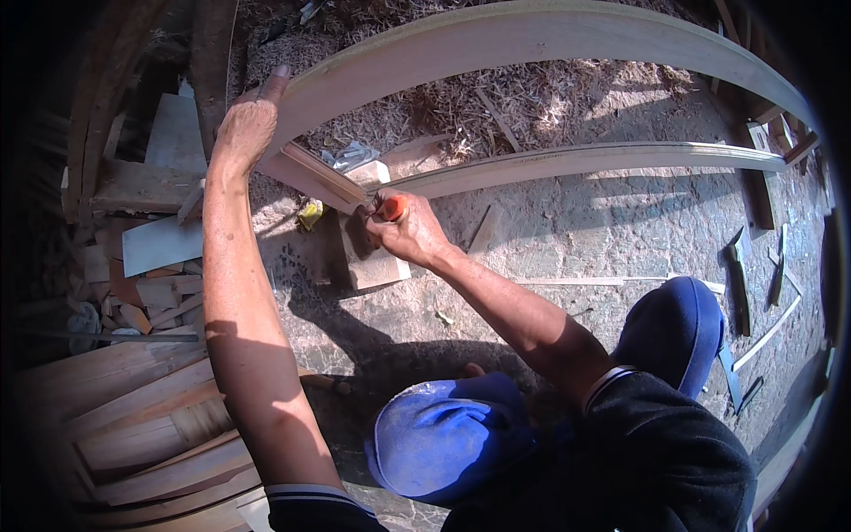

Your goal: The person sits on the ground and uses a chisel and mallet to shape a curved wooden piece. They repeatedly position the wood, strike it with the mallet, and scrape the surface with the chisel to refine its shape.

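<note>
My left hand (253, 115) grips the near end of a long pale board (514, 35) on edge, thumb over its top. A short wooden piece (319, 177) meets a second long board (550, 163) at a corner. My right hand (406, 232) is closed around an orange-handled tool (394, 207) at that joint; the tool's tip is hidden. A pale wood block (377, 270) lies under the corner. A small yellow scrap (310, 214) lies left of it.
Wood shavings (550, 97) cover the upper floor. Offcuts (160, 294) and stacked planks (151, 395) lie at left. Loose strips and dark metal pieces (737, 279) lie at right. My knees in blue cloth (443, 430) are below my hands.
</note>
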Action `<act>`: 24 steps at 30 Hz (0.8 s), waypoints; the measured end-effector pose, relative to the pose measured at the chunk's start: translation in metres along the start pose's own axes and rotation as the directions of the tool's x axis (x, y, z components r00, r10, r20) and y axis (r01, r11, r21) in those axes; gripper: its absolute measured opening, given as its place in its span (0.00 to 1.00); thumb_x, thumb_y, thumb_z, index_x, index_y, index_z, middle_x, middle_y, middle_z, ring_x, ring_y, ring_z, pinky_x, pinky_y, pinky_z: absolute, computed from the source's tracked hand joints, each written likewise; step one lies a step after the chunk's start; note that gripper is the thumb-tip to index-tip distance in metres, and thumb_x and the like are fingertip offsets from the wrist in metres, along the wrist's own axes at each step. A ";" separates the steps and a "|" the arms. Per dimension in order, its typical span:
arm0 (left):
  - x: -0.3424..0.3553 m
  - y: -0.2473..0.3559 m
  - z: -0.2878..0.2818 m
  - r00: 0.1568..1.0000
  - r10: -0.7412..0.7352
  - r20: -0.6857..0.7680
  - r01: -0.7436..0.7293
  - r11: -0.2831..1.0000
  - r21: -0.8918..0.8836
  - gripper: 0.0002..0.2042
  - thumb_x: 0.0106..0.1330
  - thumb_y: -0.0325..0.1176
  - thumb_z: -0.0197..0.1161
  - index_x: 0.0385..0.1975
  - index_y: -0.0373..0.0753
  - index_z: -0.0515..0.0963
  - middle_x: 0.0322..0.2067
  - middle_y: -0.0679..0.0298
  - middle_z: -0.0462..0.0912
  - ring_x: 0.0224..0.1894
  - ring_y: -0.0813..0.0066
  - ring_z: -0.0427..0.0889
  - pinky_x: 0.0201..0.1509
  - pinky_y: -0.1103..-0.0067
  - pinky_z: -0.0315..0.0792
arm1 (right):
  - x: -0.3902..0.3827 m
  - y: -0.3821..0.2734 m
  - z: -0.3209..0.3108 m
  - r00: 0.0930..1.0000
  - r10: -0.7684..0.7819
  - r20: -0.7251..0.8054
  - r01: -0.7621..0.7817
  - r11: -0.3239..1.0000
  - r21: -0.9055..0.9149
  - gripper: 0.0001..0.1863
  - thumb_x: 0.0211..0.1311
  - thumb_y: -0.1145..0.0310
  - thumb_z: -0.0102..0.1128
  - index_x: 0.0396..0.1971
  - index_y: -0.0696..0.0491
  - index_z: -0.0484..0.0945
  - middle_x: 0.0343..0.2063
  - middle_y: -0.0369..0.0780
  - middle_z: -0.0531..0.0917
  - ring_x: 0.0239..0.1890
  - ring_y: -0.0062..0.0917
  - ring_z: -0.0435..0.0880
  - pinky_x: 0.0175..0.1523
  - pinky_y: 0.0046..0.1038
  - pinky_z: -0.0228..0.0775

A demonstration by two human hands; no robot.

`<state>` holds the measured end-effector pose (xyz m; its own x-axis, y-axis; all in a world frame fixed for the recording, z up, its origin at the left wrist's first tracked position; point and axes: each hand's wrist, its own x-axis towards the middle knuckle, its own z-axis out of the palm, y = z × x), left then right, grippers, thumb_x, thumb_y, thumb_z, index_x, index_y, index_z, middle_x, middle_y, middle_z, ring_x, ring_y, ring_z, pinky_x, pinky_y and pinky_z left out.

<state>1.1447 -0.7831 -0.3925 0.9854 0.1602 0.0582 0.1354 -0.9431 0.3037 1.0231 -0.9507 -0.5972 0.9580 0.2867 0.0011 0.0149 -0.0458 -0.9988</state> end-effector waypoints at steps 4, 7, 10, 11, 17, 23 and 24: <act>0.007 -0.002 0.002 1.000 0.026 -0.009 -0.027 0.998 -0.059 0.45 0.67 0.75 0.46 0.61 0.35 0.78 0.61 0.37 0.75 0.70 0.43 0.69 0.74 0.62 0.59 | 0.020 0.015 -0.013 0.966 -0.250 -0.063 0.234 0.952 -0.196 0.12 0.59 0.63 0.59 0.34 0.57 0.77 0.28 0.47 0.84 0.32 0.33 0.86 0.40 0.33 0.77; 0.017 -0.006 0.004 0.998 0.067 -0.011 -0.067 0.995 -0.079 0.45 0.66 0.75 0.47 0.57 0.32 0.80 0.59 0.36 0.77 0.68 0.45 0.72 0.71 0.65 0.62 | 0.027 0.027 -0.081 0.986 -0.156 -0.052 0.143 0.972 -0.188 0.11 0.55 0.65 0.61 0.35 0.55 0.78 0.28 0.51 0.84 0.33 0.48 0.86 0.42 0.41 0.78; 0.022 -0.013 0.007 0.994 0.098 0.040 -0.092 0.988 -0.127 0.40 0.69 0.71 0.47 0.56 0.36 0.81 0.57 0.38 0.79 0.65 0.44 0.75 0.68 0.63 0.65 | -0.017 0.020 -0.215 0.881 -0.067 -0.468 -0.083 0.952 -0.294 0.07 0.62 0.66 0.58 0.33 0.52 0.82 0.26 0.41 0.88 0.31 0.25 0.89 0.44 0.29 0.84; 0.023 -0.015 0.009 0.996 0.083 0.027 -0.081 0.994 -0.076 0.40 0.69 0.71 0.45 0.57 0.37 0.81 0.57 0.39 0.79 0.64 0.43 0.75 0.68 0.62 0.65 | -0.041 0.009 -0.263 0.778 -0.110 -0.618 -0.253 0.846 -0.469 0.06 0.64 0.65 0.58 0.32 0.50 0.81 0.21 0.38 0.87 0.28 0.24 0.89 0.40 0.30 0.84; 0.009 -0.006 0.010 0.996 0.064 -0.063 -0.048 0.974 0.221 0.40 0.72 0.69 0.38 0.55 0.36 0.81 0.53 0.38 0.81 0.62 0.37 0.75 0.69 0.58 0.62 | -0.060 -0.022 -0.222 0.872 -0.207 -0.444 -0.041 0.873 -0.487 0.04 0.67 0.68 0.63 0.39 0.48 0.81 0.30 0.38 0.89 0.30 0.28 0.89 0.36 0.32 0.83; -0.043 -0.001 0.005 0.976 0.105 -0.190 -0.112 0.993 -0.025 0.38 0.74 0.65 0.41 0.54 0.33 0.82 0.50 0.45 0.85 0.58 0.46 0.79 0.67 0.63 0.63 | -0.004 0.013 -0.134 0.971 -0.239 0.034 0.211 0.775 -0.595 0.11 0.63 0.63 0.64 0.40 0.50 0.73 0.31 0.45 0.85 0.35 0.38 0.88 0.40 0.36 0.80; -0.048 -0.005 0.005 0.967 0.132 -0.218 -0.142 0.990 -0.028 0.37 0.74 0.65 0.43 0.54 0.33 0.82 0.50 0.45 0.85 0.58 0.47 0.80 0.66 0.63 0.65 | -0.019 0.026 -0.184 0.987 -0.129 -0.094 0.089 0.934 -0.347 0.09 0.65 0.62 0.65 0.38 0.51 0.79 0.29 0.40 0.86 0.34 0.30 0.88 0.39 0.31 0.80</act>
<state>1.0968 -0.7875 -0.4020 0.9480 0.0938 0.3040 -0.0085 -0.9478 0.3189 1.0578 -1.1330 -0.6146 0.9708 0.1987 0.1342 0.1981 -0.3496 -0.9157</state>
